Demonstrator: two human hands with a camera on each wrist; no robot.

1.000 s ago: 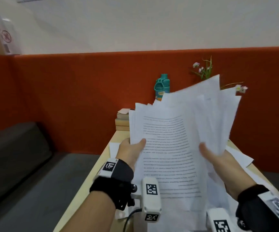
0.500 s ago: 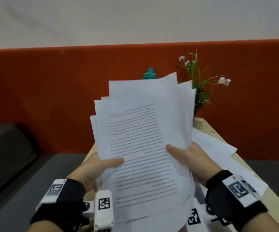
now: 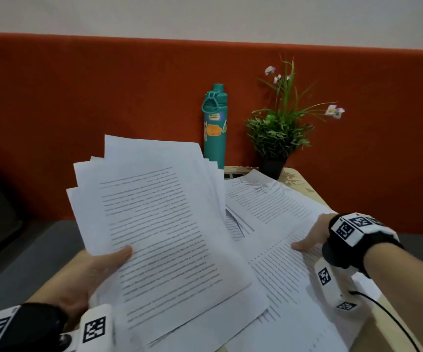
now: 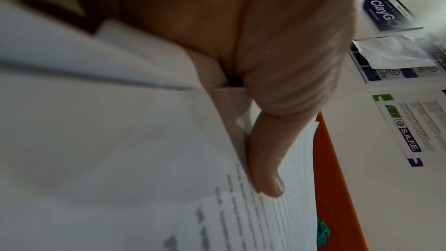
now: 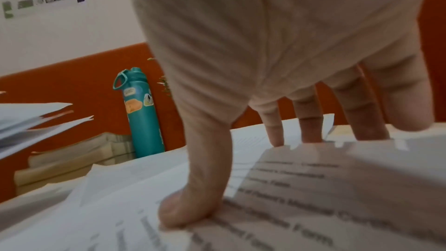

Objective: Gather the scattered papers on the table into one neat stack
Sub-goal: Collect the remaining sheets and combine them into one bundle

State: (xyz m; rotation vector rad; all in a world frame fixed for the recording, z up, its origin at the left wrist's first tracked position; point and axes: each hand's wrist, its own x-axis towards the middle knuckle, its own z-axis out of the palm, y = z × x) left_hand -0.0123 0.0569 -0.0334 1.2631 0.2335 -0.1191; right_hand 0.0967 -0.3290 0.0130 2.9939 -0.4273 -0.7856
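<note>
My left hand [image 3: 98,270] grips a thick, uneven bundle of printed papers [image 3: 159,224] above the table's left side, with the thumb on top and the fingers hidden beneath. The left wrist view shows the thumb [image 4: 265,169] pressed on the top sheet of the papers [image 4: 144,159]. My right hand [image 3: 312,235] rests on loose printed sheets [image 3: 276,204] that overlap on the table at the right. In the right wrist view the right hand [image 5: 265,102] has its thumb pressed on a sheet [image 5: 120,207] and its fingers reaching straight down behind a sheet's edge.
A teal bottle [image 3: 214,128] and a potted plant [image 3: 279,133] stand at the table's far edge [image 3: 304,184] against the orange wall panel. Stacked books [image 5: 72,159] lie left of the bottle. A black cable [image 3: 383,313] trails off my right wrist. A grey bench [image 3: 14,250] is to the left.
My right hand has let go of the bundle and dropped to the right onto the loose sheets. The left hand now holds the bundle alone, lower and tilted flatter.
</note>
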